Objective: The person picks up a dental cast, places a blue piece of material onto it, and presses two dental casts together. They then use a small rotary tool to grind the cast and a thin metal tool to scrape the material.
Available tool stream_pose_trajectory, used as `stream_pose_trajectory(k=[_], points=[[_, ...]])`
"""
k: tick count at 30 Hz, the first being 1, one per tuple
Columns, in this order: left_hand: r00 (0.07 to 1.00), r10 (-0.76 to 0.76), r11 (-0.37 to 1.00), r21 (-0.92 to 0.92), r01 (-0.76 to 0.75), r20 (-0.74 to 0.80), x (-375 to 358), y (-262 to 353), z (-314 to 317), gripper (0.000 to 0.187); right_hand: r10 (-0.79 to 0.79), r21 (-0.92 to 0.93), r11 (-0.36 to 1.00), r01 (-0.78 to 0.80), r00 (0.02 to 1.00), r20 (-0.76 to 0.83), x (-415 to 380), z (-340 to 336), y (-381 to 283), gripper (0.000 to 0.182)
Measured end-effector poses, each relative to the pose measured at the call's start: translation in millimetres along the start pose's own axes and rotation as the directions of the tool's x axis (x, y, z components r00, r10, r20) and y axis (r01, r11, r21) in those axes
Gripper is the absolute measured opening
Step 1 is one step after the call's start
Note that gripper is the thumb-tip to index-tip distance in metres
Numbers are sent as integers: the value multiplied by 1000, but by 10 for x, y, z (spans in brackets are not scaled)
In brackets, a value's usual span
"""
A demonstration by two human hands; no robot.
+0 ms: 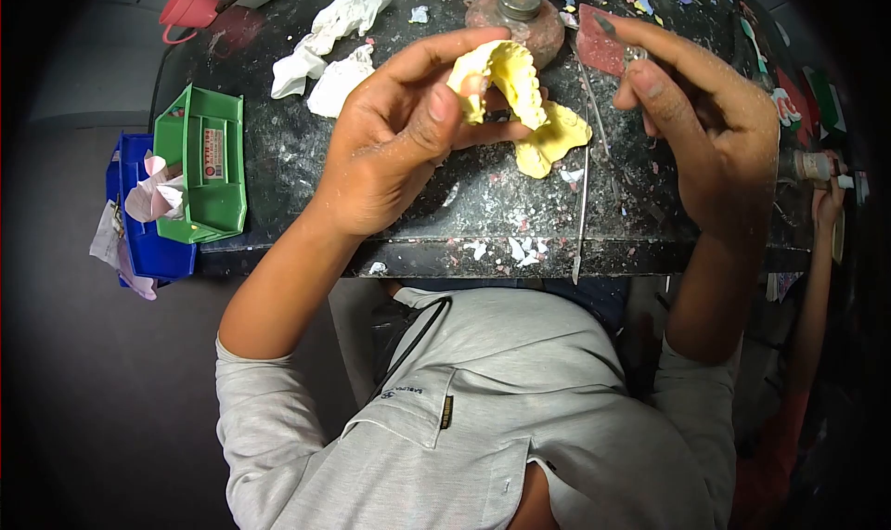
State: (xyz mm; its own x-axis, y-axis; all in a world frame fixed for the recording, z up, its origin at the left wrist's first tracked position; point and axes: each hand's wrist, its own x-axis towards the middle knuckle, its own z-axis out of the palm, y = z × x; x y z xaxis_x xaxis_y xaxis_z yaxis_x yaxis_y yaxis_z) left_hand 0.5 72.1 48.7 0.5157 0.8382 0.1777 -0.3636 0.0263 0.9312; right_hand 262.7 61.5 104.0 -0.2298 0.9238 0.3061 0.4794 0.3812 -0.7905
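A yellow dental cast (529,89), arch-shaped with a row of teeth along its edge, is raised over the bench in my left hand (399,122). The thumb and fingers grip its side and back. Just beyond it on the bench lies a second yellow piece (561,140), partly covered by the cast and fingers. My right hand (696,112) is up at the right, thumb and fingers pinched round a small shiny thing (635,54) that I cannot make out. A thin metal tool (583,224) lies between the hands, its tip over the front edge.
Behind the cast stands a spirit burner (518,19), beside a pink wax sheet (601,47). White crumpled tissues (339,80) lie at left, near green (215,205) and blue bins (167,256) and a red cup (190,8). Another person's arm (817,279) reaches in at far right.
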Motion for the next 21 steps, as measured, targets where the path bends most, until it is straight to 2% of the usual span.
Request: stream_pose_trajectory(k=[2, 4, 10, 12, 13, 15, 21], points=[[1000, 18, 999, -48, -18, -5, -4, -24, -5, 62, -40, -30, 999, 40, 999, 25, 32, 57, -32, 33], [1000, 17, 1000, -17, -18, -9, -16, -10, 22, 62, -341, -20, 939, 342, 939, 31, 62, 163, -2, 35], [1000, 0, 1000, 3, 0, 0, -21, 15, 35, 63, -354, -48, 932, 359, 932, 79, -33, 315, 22, 38], [1000, -19, 1000, -11, 19, -2, -6, 22, 40, 84, -379, -44, 923, 383, 923, 70, -34, 334, 31, 38], [1000, -19, 1000, -11, 19, -3, -8, 15, 43, 84, -340, -53, 937, 345, 937, 84, -41, 331, 13, 38], [1000, 14, 999, -43, -14, -2, -16, 0, 53, 63, -299, -64, 950, 306, 949, 98, -42, 341, 5, 38], [1000, 25, 1000, 12, -25, -11, -27, 21, 39, 61, -375, -93, 920, 380, 924, 71, -42, 376, 53, 39]])
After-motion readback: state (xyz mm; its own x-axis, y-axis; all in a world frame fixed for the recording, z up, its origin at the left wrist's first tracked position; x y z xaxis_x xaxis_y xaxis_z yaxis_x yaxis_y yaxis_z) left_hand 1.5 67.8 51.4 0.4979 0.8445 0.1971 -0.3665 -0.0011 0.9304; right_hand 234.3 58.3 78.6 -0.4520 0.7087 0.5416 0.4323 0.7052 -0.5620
